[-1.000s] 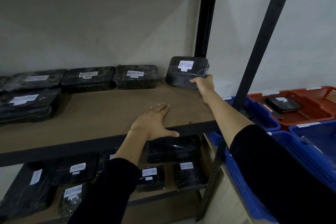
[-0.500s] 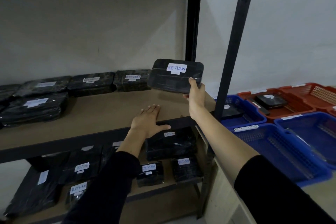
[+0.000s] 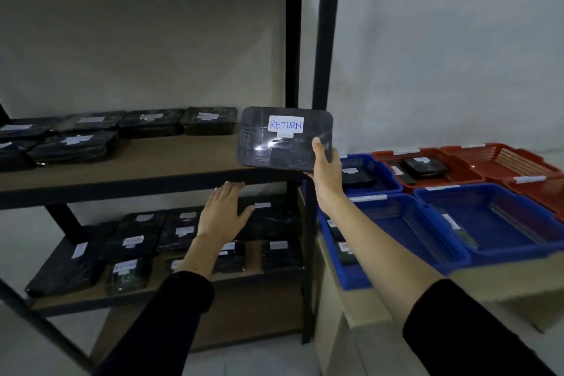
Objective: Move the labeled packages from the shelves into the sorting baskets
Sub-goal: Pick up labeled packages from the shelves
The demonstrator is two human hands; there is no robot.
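Right hand (image 3: 326, 168) of mine grips the RETURN package (image 3: 283, 138) off the shelf (image 3: 122, 172); left hand (image 3: 224, 210) hangs flat, fingers straight, holding nothing.

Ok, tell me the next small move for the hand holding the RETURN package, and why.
Probably swing the right hand rightward toward the baskets. It grips the RETURN package lifted clear of the shelf; which basket takes returns cannot be read.
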